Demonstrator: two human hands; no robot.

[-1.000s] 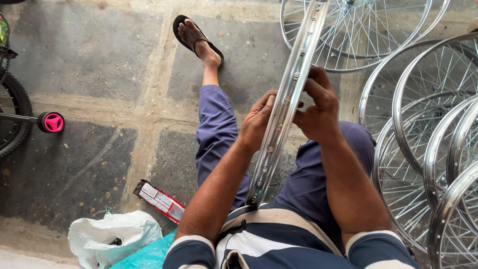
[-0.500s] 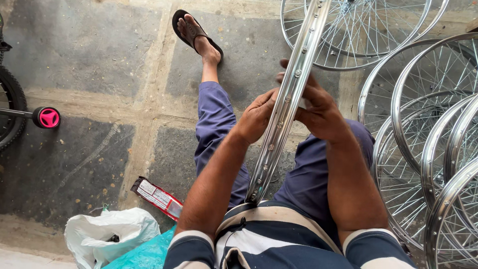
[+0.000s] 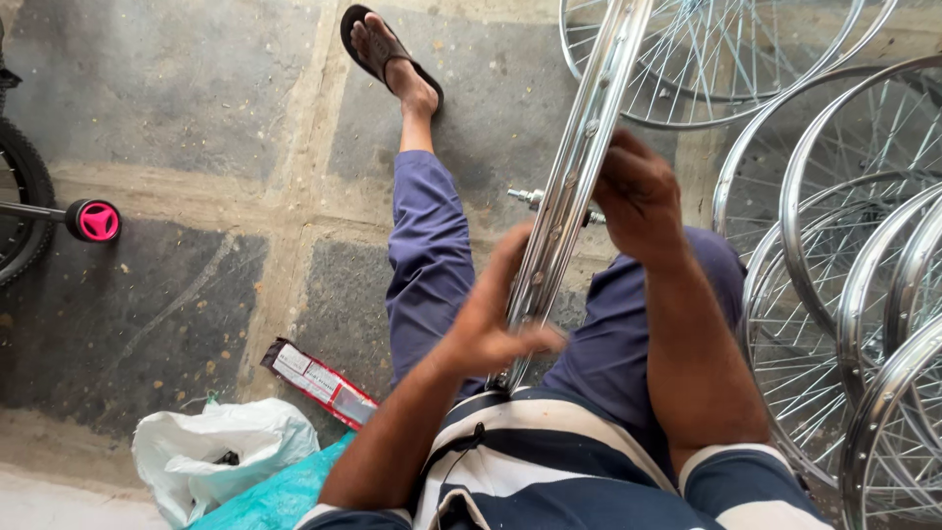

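Note:
A shiny metal bicycle wheel rim (image 3: 579, 167) stands on edge between my knees, running from my lap up to the top of the view. Its hub axle (image 3: 525, 197) pokes out on the left side. My left hand (image 3: 491, 319) lies against the lower part of the rim, fingers curled on its edge. My right hand (image 3: 638, 191) grips the rim higher up from the right. I sit on a stone floor in blue trousers, my left leg stretched out, a dark sandal (image 3: 383, 49) on the foot.
Several spoked silver wheels (image 3: 834, 255) lean stacked at the right. A red and white narrow box (image 3: 319, 383), a white plastic bag (image 3: 211, 456) and a teal bag (image 3: 270, 496) lie at lower left. A black tyre (image 3: 20, 211) and pink-capped axle (image 3: 96, 220) sit at the left edge.
My left hand slid down the rim toward my lap, while my right hand shifted up along it. The rim stays upright between my knees.

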